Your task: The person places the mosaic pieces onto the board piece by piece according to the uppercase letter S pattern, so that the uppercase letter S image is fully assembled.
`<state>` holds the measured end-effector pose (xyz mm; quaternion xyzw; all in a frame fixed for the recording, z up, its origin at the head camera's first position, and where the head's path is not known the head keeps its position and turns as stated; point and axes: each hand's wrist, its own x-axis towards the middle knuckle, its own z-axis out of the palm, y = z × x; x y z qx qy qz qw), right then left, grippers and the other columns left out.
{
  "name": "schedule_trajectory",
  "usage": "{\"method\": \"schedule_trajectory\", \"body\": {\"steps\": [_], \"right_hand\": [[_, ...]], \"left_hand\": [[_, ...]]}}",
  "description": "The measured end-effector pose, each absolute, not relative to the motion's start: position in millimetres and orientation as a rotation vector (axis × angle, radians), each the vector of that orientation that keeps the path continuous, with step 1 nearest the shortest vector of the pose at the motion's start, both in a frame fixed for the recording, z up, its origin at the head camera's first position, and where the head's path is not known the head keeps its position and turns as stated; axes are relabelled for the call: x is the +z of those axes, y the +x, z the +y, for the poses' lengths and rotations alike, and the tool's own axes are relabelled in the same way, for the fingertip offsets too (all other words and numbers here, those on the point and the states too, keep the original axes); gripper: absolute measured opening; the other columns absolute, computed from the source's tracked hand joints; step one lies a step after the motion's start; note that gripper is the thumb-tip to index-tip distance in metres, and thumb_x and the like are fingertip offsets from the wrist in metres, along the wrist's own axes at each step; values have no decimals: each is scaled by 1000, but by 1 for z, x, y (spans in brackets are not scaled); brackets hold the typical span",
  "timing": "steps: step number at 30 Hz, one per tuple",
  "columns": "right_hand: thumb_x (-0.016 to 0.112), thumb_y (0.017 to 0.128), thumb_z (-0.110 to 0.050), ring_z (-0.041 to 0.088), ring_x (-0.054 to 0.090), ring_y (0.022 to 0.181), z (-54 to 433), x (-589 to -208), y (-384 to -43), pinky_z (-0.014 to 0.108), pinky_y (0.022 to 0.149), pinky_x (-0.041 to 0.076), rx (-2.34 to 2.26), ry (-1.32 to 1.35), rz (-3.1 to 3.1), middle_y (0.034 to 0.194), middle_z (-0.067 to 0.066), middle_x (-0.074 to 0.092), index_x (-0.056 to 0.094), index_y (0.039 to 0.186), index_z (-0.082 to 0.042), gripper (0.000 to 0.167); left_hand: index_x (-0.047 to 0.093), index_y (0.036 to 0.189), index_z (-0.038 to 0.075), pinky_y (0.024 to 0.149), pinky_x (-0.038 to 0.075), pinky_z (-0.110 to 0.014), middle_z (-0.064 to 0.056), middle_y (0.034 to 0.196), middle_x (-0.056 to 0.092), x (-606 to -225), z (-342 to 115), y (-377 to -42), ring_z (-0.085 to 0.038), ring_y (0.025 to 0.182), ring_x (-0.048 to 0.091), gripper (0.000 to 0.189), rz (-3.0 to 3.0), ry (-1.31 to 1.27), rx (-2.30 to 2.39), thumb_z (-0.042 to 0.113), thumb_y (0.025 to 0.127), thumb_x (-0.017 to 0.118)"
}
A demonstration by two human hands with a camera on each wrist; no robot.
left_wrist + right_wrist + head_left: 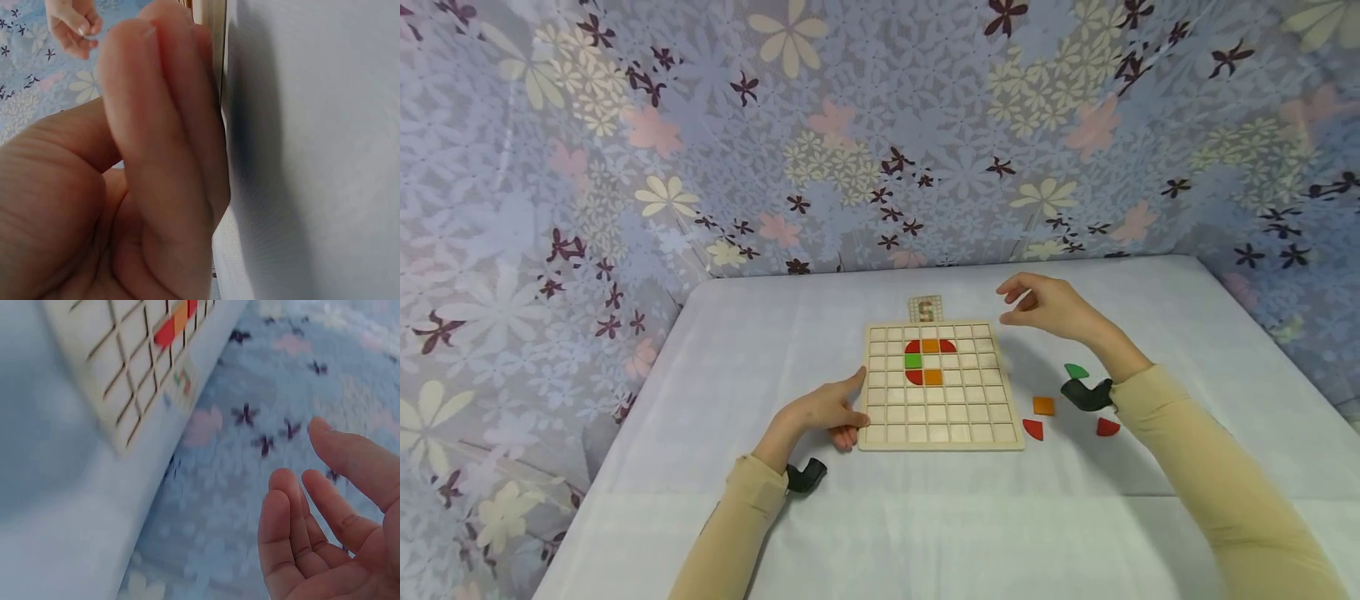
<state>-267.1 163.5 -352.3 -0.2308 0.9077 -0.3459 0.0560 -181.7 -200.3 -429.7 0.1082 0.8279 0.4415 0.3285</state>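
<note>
A square wooden grid board [958,412] lies on the white-covered table. Its upper left part holds red quarter-round tiles [948,347], orange square tiles [933,377] and a green square tile [913,361], set in a C-like shape. My left hand [816,410] is at the board's left side, with index finger and thumb touching the edge; the left wrist view shows its other fingers bent close above the cloth. Beyond the upper right corner my right hand [1051,308] is raised, and nothing shows between its parted thumb and fingers [275,528].
A small pattern card [925,309] with an S-like figure lies behind the board. Right of the board are a loose orange square [1043,406], a green quarter-round [1077,371] and two red quarter-rounds [1107,427]. Flowered fabric [850,125] hangs behind the table.
</note>
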Motion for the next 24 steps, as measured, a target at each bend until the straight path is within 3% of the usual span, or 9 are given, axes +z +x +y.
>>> {"method": "schedule_trajectory", "body": {"steps": [9, 19, 24], "right_hand": [[69, 86, -40, 32, 59, 98, 228, -362, -248, 46, 78, 51, -1051, -438, 2817, 117, 19, 56, 54, 125, -5, 55], [66, 89, -40, 37, 53, 105, 270, -398, -229, 53, 83, 46, -1118, -253, 2778, 121, 21, 54, 51, 128, -1, 57], [67, 89, -34, 33, 55, 101, 276, -410, -222, 44, 78, 47, -1093, -239, 2754, 118, 19, 55, 56, 125, -3, 48]], "left_hand": [[1, 153, 11, 48, 56, -34, -15, 61, 63, -433, -197, -179, -19, 46, 61, 86, 2169, 271, 1171, 7, 92, 62], [0, 153, 12, 48, 56, -34, -16, 62, 63, -436, -199, -176, -20, 47, 61, 87, 2161, 267, 1162, 8, 92, 62], [0, 153, 12, 48, 56, -34, -15, 62, 63, -435, -199, -176, -19, 48, 61, 86, 2157, 285, 1163, 7, 92, 61]]}}
